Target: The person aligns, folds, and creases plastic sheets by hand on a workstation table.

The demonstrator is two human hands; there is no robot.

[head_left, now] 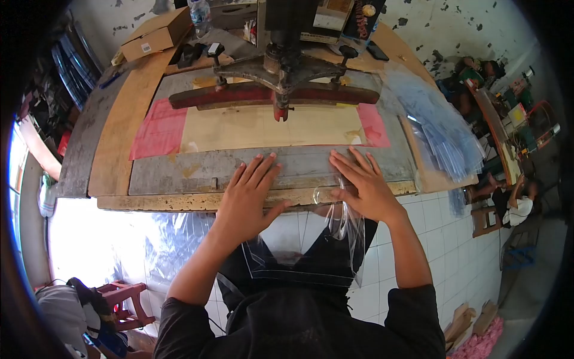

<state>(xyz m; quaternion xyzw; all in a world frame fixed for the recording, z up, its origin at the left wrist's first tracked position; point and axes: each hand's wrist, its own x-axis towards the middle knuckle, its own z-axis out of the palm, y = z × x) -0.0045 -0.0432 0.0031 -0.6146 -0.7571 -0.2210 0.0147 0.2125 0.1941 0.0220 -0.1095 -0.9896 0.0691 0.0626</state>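
My left hand (248, 188) lies flat at the front edge of the grey metal bed (206, 170), its fingers stretched out and slightly spread. My right hand (366, 186) rests at the same edge further right, palm down, fingers extended over clear plastic. A transparent plastic sheet (299, 260) hangs from the edge between my arms over my lap, with curled folds under the right thumb. Beyond my fingertips is a long cream pad (263, 127) with pink ends. A press head with a dark red bar (239, 96) stands above the pad's far side.
A stack of clear bluish plastic sheets (445, 134) lies at the right of the table. A cardboard box (156, 35), a water bottle (200, 15) and a phone (377, 51) are at the back. Another person (519, 200) sits at far right. A red stool (128, 305) stands lower left.
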